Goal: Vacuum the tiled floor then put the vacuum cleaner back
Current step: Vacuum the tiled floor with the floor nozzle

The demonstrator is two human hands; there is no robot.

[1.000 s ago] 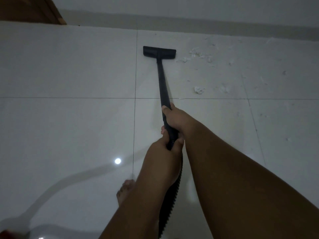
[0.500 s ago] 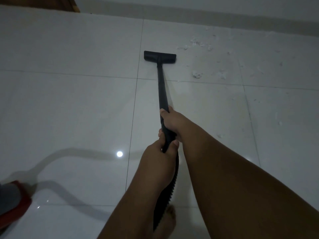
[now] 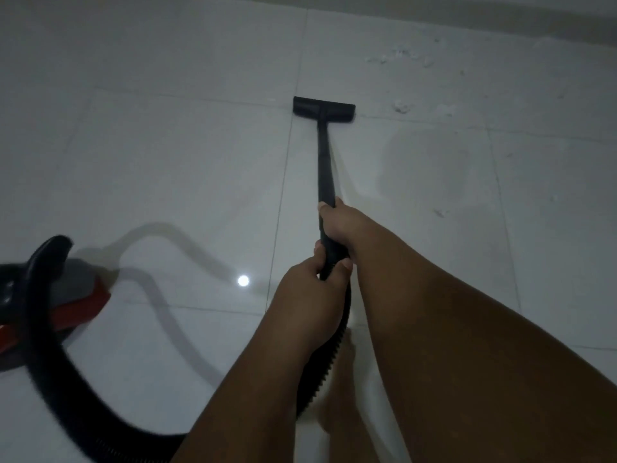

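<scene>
Here both hands are clamped on one black rigid vacuum wand. The right hand wraps it further forward. The left hand grips just behind, where the wand meets the black ribbed hose, and the two hands almost touch.

The wand's long axis runs away from the person, nearly straight ahead. It ends in a flat black T-shaped floor head set crosswise on the glossy pale-grey tiled floor, beside a grout line. White fluffy scraps lie just right of the head, apart from it, with more further off towards the wall. So the next stroke, I judge, calls for a push forward and rightward, led by the nearer right hand.

The hose loops back left to the red and grey canister body. No brand or writing is legible.
</scene>
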